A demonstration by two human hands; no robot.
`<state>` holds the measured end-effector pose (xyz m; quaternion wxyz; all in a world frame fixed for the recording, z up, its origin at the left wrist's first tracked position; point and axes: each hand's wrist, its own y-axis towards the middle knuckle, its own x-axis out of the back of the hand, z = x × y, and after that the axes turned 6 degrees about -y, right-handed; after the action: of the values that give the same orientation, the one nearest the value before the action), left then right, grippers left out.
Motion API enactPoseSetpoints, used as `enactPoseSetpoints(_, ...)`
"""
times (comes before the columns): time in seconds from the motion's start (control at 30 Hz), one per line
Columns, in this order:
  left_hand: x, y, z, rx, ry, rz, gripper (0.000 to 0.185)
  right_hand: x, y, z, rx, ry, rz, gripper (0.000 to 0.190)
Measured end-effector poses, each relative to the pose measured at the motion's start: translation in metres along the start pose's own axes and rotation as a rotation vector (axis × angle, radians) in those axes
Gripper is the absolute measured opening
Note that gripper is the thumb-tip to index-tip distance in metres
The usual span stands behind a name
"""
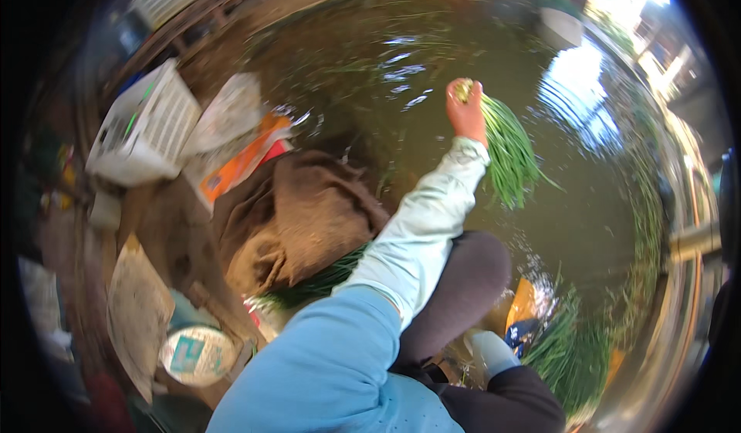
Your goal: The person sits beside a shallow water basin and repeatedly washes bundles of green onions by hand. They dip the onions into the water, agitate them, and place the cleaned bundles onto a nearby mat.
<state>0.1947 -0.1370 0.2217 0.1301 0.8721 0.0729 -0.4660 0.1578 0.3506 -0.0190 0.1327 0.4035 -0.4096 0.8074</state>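
My left hand, wet and reddish at the end of a pale sleeve, is closed around a bunch of long green-leaved vegetables, perhaps scallions or chives. The pale root ends show at the top of the fist, and the leaves hang to the right over murky water. My right hand is out of view. More green leaves lie in a heap by the water at lower right, beside an orange and dark blue printed sack. Brown burlap partly covers other green stalks left of my arm.
A white plastic crate, a clear plastic bag and an orange-printed sack stand or lie at left. Below are a worn board and a round container. Loose leaves float along the pool's right edge. Someone is partly visible at top right.
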Motion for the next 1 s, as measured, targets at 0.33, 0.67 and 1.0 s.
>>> enactPoseSetpoints(0.33, 0.162, 0.058, -0.087, -0.137, -0.084, -0.333, 0.022, 0.011, 0.035, 0.069, 0.100, -0.152, 0.041, 0.032)
enactPoseSetpoints(0.67, 0.399, 0.144, -0.219, -0.296, -0.106, -0.675, 0.011, 0.017, 0.039, 0.073, 0.053, -0.162, 0.040, 0.032)
enactPoseSetpoints(1.0, 0.600, 0.096, -0.275, -0.280, 0.025, -0.848, 0.027, 0.018, 0.031, 0.065, -0.007, -0.179, 0.062, 0.031)
